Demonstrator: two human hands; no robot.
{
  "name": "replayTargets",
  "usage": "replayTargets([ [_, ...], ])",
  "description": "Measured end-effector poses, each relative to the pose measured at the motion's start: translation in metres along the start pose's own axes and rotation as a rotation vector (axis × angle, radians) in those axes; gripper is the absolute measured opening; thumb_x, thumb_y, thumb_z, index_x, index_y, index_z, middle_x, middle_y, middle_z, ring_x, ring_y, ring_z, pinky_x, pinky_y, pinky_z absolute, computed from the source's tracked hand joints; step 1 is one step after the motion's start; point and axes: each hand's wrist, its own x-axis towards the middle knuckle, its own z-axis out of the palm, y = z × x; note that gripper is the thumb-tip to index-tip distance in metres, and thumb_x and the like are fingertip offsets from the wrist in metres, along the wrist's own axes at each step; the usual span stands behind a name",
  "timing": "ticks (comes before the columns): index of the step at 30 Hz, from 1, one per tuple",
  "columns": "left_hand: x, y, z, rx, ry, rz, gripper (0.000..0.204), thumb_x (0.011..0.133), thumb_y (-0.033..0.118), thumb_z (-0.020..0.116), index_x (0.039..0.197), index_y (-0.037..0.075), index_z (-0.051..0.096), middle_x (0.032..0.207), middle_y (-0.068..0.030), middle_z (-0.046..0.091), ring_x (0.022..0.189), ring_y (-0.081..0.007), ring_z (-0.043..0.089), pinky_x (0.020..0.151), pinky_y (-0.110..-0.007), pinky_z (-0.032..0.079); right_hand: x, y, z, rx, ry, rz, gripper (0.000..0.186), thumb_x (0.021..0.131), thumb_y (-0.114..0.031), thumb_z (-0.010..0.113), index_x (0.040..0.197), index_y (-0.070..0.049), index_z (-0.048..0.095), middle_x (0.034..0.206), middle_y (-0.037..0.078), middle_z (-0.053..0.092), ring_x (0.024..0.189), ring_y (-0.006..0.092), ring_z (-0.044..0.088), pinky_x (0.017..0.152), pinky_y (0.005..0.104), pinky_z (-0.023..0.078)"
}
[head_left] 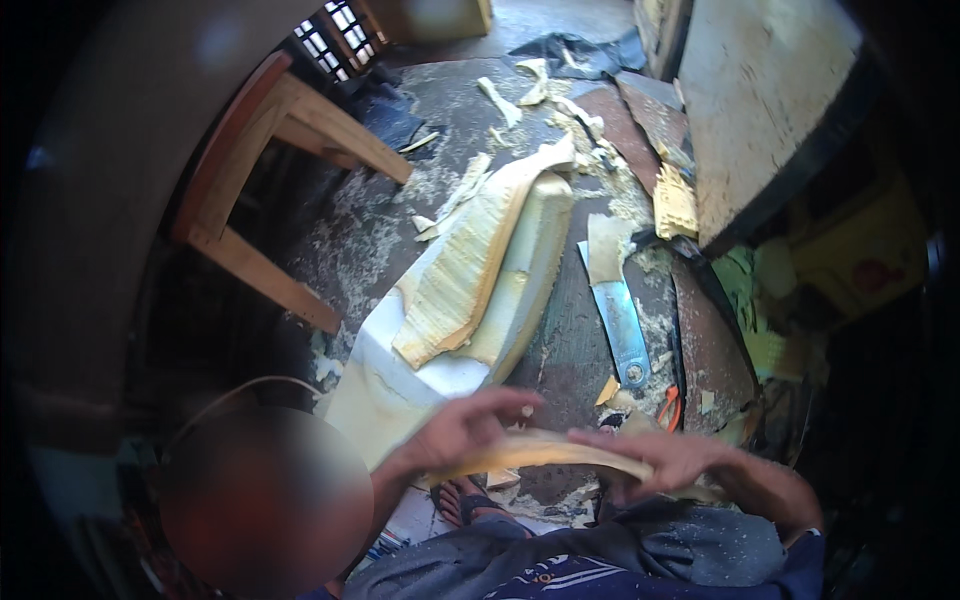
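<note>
A long, thin yellow foam strip (pixel 545 452) lies crosswise in front of my body. My right hand (pixel 665 458) grips its right end, fingers along the top. At its left end is my left hand (pixel 465 430), fingers stretched out and apart; whether its palm presses on the strip is hidden. Beyond my hands, a large pale foam block (pixel 535 285), shaped like a long seat, slants away from me. On top of it rests a ridged yellow foam slab (pixel 465 265), narrow at its far end.
A flat metal blade (pixel 622 335) with a wrapped end lies right of the foam, near an orange handle (pixel 670 408). Foam scraps (pixel 500 103) and crumbs litter the dark floor. A wooden stool (pixel 265 265) stands left; a pale board (pixel 765 110) rises right. My foot (pixel 463 500) is below.
</note>
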Motion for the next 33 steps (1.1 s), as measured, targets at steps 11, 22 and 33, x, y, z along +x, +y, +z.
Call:
replayTargets([
  [11,-0.018,-0.119,-0.112,1.289,1.051,0.153,0.052,0.097,0.025,0.058,0.145,0.006,0.053,0.150,-0.0170,0.052,0.146,-0.0354,0.038,0.122,-0.054,0.019,0.107,-0.042,-0.082,-0.701,0.238,0.370,0.039,0.092,-0.029,0.058,0.124,-0.010,0.069,0.105,0.022,0.072,0.101,0.0350,0.069,0.094,0.0449,0.054],
  [22,-0.026,-0.118,-0.111,1.183,1.039,0.257,0.036,0.098,0.021,0.055,0.131,0.011,0.065,0.131,-0.0073,0.068,0.140,-0.0332,0.046,0.122,-0.057,0.017,0.161,-0.080,-0.045,-1.162,0.269,0.451,0.054,0.091,-0.033,0.064,0.143,-0.025,0.056,0.139,0.012,0.058,0.118,0.0374,0.060,0.101,0.0462,0.050],
  [33,-0.027,-0.121,-0.111,1.175,1.077,0.301,0.034,0.095,0.017,0.060,0.126,0.005,0.068,0.126,-0.0120,0.070,0.136,-0.0338,0.050,0.120,-0.058,0.023,0.124,-0.085,-0.051,-0.827,0.169,0.396,0.068,0.090,-0.004,0.056,0.153,-0.028,0.045,0.112,0.022,0.063,0.094,0.0305,0.065,0.091,0.0456,0.054],
])
